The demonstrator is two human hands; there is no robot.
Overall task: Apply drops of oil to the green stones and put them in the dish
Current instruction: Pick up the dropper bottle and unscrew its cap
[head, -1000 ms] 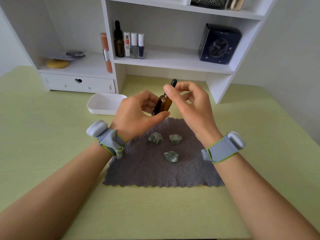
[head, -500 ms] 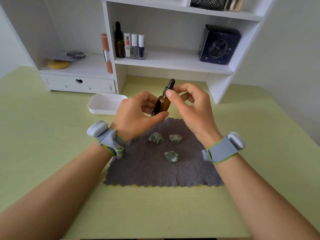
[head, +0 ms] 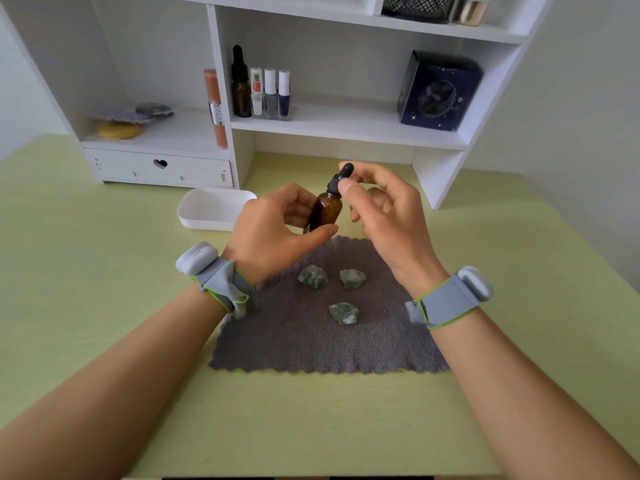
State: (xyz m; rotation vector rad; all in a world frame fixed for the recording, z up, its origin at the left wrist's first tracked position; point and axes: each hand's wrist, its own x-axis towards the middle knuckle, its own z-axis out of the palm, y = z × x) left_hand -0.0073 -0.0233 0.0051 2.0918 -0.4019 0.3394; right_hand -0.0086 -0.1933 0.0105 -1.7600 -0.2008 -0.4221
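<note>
Two hands hold an amber dropper bottle above a grey cloth on a pale green table.
The left hand (head: pixel 273 230) curls round the amber dropper bottle (head: pixel 325 211); the right hand (head: pixel 384 209) pinches its black dropper cap (head: pixel 341 174). Below, three green stones (head: pixel 313 277) lie apart on the grey cloth (head: pixel 322 341). The white dish (head: pixel 214 209) sits beyond on the table (head: pixel 86 289), before a white shelf unit (head: pixel 346 123) against a pale wall.

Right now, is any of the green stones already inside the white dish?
No, all three green stones lie on the grey cloth, and nothing shows inside the white dish.
</note>
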